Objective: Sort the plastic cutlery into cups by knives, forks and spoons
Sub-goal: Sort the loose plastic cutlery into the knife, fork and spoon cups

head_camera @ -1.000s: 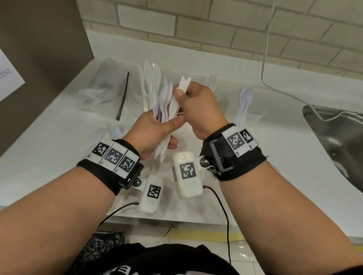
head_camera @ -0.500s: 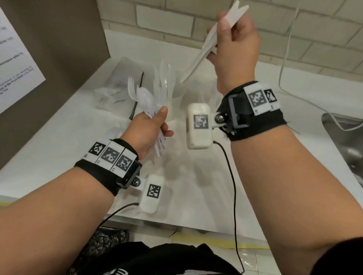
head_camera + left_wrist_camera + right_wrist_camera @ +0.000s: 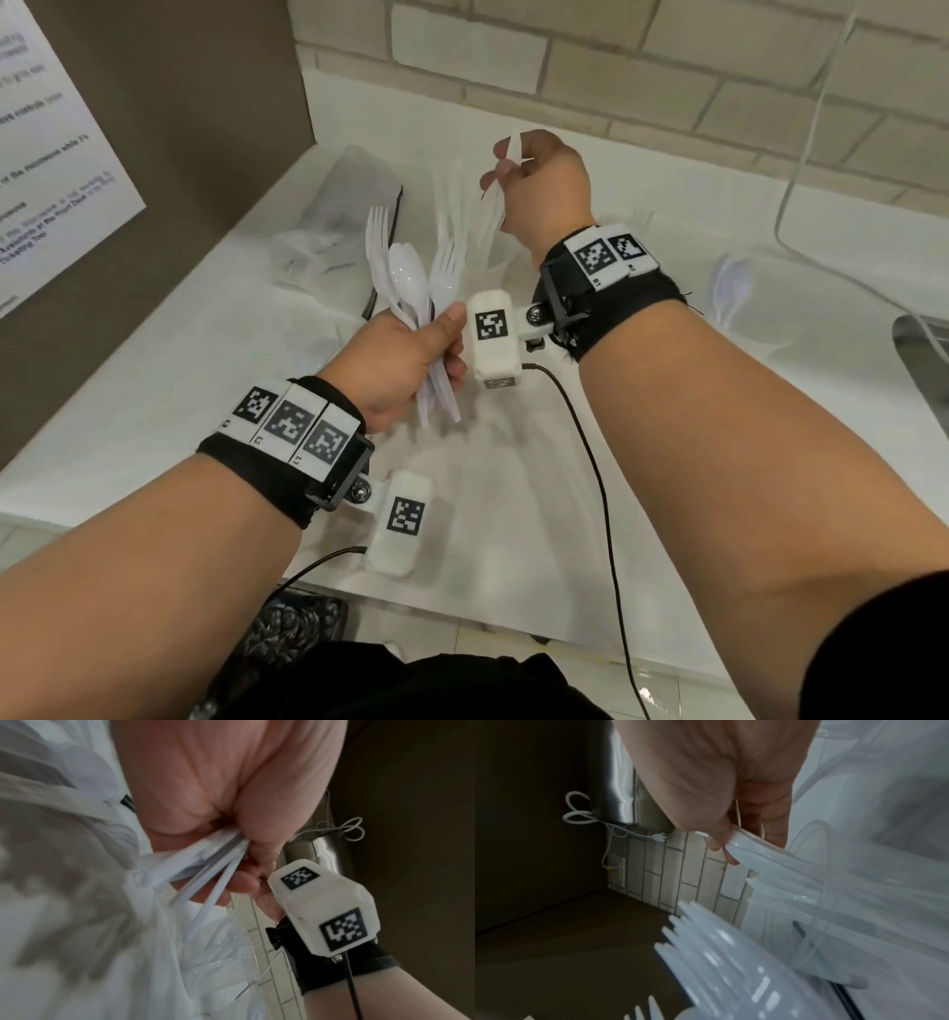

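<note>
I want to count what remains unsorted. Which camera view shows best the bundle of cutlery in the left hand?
The head view: the bundle of cutlery fans out above the left hand, showing fork tines and one spoon bowl. The left wrist view shows only blurred handles below the fist. The right wrist view shows blurred fork tines at its lower edge.

Looking like a shared kitchenette: white counter [image 3: 154,411] running under a brick-tile wall [image 3: 616,67], steel sink [image 3: 924,354] showing at right edge, printed notice [image 3: 46,154] hanging upper left.

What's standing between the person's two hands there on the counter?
In the head view, a clear cup of white cutlery stands between the left hand and right hand.
</note>
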